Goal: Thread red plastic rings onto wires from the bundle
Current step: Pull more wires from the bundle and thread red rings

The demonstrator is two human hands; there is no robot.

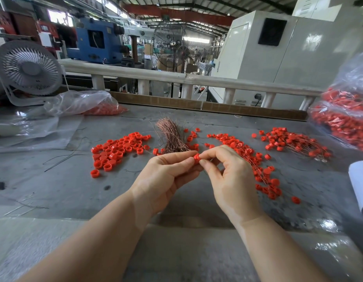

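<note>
Small red ring [196,158] pinched between left hand [166,176] and right hand [229,176]; bagged rings [347,119] at table's [74,184] right edge.

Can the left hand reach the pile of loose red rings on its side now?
Probably not yet: the left hand pinches a red ring together with the right hand. The way to the pile looks free.

This is a factory hall, a big workshop. Far beyond the hands stand a blue machine [95,44] and white machine cabinets [278,51] under a steel roof with a red crane beam [176,14]. A large industrial fan [170,44] stands between them. Under the hands is a grey worktable [64,180]; left of them a small white fan [28,71], right of them bags of red parts [347,119]
</note>
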